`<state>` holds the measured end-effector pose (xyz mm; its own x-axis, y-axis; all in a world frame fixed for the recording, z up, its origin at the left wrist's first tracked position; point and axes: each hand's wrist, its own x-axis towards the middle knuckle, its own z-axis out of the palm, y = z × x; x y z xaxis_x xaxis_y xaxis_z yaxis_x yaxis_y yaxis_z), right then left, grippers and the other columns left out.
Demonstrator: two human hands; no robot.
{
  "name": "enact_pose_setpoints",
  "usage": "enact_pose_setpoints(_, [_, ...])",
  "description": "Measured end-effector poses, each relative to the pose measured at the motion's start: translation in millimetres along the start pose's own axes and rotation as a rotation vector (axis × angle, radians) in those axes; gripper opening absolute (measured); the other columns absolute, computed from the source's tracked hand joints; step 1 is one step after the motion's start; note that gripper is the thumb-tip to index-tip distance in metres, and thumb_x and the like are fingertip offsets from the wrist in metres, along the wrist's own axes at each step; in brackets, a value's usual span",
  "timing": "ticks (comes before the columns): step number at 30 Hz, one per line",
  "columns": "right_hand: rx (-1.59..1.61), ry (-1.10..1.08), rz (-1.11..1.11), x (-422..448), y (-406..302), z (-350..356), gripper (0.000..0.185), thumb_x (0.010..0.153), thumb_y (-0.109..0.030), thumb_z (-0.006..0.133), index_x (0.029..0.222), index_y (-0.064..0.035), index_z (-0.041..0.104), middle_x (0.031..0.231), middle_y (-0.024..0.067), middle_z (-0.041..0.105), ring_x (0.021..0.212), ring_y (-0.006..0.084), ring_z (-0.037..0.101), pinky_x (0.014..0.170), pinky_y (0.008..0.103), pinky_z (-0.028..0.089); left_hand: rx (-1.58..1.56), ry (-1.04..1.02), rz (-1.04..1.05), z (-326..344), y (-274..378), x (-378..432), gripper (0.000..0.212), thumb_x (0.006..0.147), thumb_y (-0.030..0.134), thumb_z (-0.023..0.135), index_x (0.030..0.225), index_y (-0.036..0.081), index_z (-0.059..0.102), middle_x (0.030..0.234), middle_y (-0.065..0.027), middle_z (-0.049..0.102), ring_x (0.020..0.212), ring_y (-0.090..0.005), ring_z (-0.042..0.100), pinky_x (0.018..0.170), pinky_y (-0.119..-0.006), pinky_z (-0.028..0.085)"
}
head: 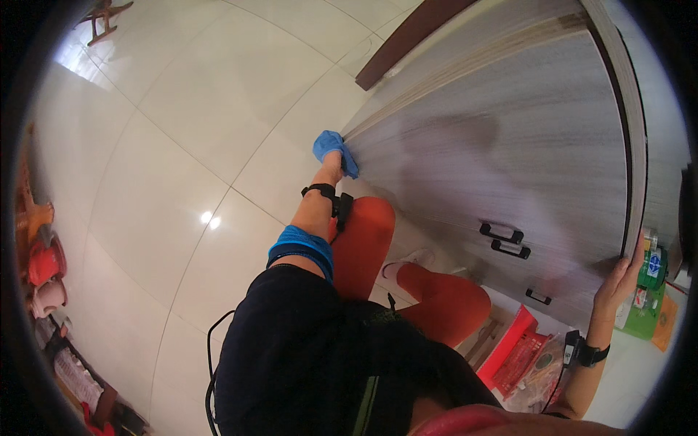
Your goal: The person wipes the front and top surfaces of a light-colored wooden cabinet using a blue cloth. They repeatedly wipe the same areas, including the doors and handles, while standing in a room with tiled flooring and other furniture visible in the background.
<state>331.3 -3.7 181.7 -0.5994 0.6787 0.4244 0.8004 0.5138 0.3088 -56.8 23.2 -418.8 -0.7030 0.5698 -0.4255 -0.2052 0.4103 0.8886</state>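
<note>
My left hand (334, 162) is low by the base of a grey wood-grain cabinet (447, 169), with a blue cloth (328, 143) bunched around its fingers. The cloth touches or lies very close to the cabinet's lower far edge. Up at the right, my right hand (620, 280) rests against the edge of the cabinet's top, fingers partly hidden behind it. Black handles (501, 232) are on the cabinet front between my hands. Both wrists wear black straps with small devices.
A red plastic basket (507, 359) with bagged items stands beside the cabinet at lower right. A green bottle (653, 267) and packets are on the top surface. A dark red wooden piece (414, 43) juts near the cabinet's far end. Pots (46, 261) line the left side of the tiled floor.
</note>
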Motion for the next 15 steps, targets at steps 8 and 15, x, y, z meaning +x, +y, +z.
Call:
enact_pose_setpoints(8, [0.014,0.047,0.045,-3.6,-6.3,0.5,0.059,0.107,-0.038,0.033,0.147,0.0044,0.041,0.149,0.0205,0.047,0.137,0.0314,0.046,0.115,0.0396,0.032,-0.194,-0.366,0.366,-5.9,53.5,26.8,0.023,0.097,0.019,0.054,0.111,0.004,0.063,0.116,-0.0150,0.062,0.108,-0.0308,0.058,0.095,-0.040,0.044])
enact_pose_setpoints(15, [0.141,0.065,0.046,4.3,-22.1,2.1,0.063,0.107,-0.042,0.032,0.146,0.0060,0.041,0.148,0.0229,0.047,0.136,0.0340,0.047,0.115,0.0421,0.033,-0.176,-0.418,1.488,-1.1,315.0,-16.5,0.019,0.098,0.011,0.051,0.107,0.003,0.065,0.104,-0.0195,0.062,0.100,-0.0369,0.058,0.090,-0.042,0.047])
